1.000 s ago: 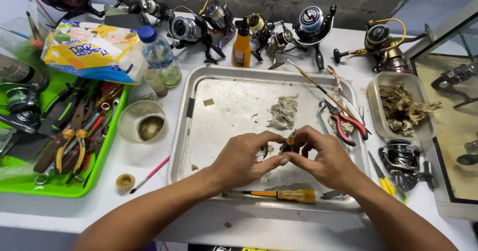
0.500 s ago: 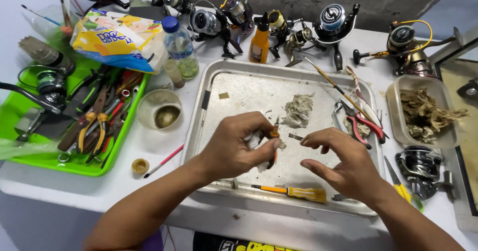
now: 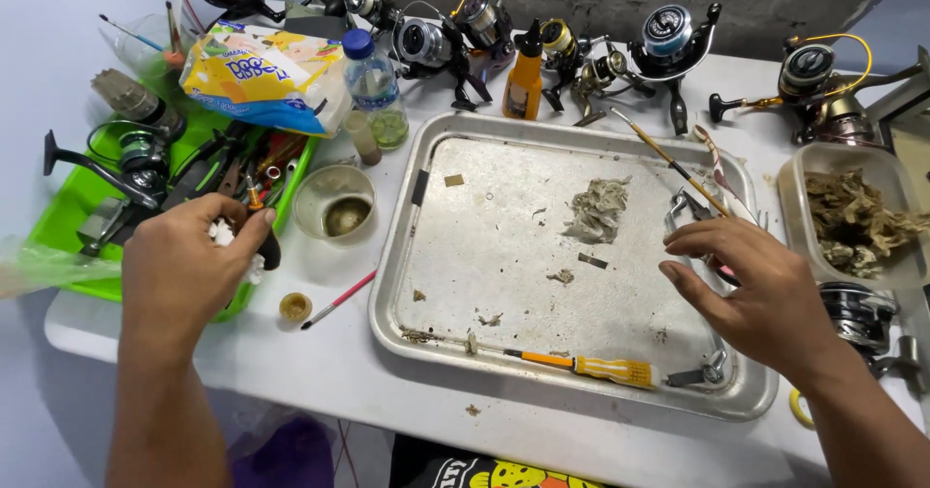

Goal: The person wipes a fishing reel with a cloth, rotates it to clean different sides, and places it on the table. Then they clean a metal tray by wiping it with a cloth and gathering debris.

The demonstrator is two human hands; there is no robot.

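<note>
Working both hands well apart, one on each side of the metal tray (image 3: 389, 285).

Pinching a small white wad (image 3: 225, 232) in the left hand (image 3: 182, 267), fingers curled shut around it, left of the metal tray and over the near corner of the green tool tray (image 3: 60, 219). Cannot tell whether it is tissue or cotton. Hovering close to a black-handled tool (image 3: 268, 252) lying there, apparently not gripping it.

Holding the right hand (image 3: 767, 292) loose and empty, fingers spread, above the right side of the metal tray, over the hand tools (image 3: 680, 207) resting against that rim. Touching nothing, as far as visible.

Leaving a grey fibre clump (image 3: 598, 207) in the middle of the metal tray and a yellow-handled brush (image 3: 583, 364) along its near rim. Keeping a glass cup (image 3: 335, 203) just left of the metal tray, a clear tub of brown debris (image 3: 854, 219) to its right, and fishing reels (image 3: 668, 39) lined up beyond its far edge.

Judging the step: fetching wiping material with the left while reaching for a tool or part with the right, so a pick-up phase and not assembly.

Judging the next move: needing the wad brought over the metal tray, and a firm fingertip grip with the right on one slim item among the crowded tools, without knocking the tub.
</note>
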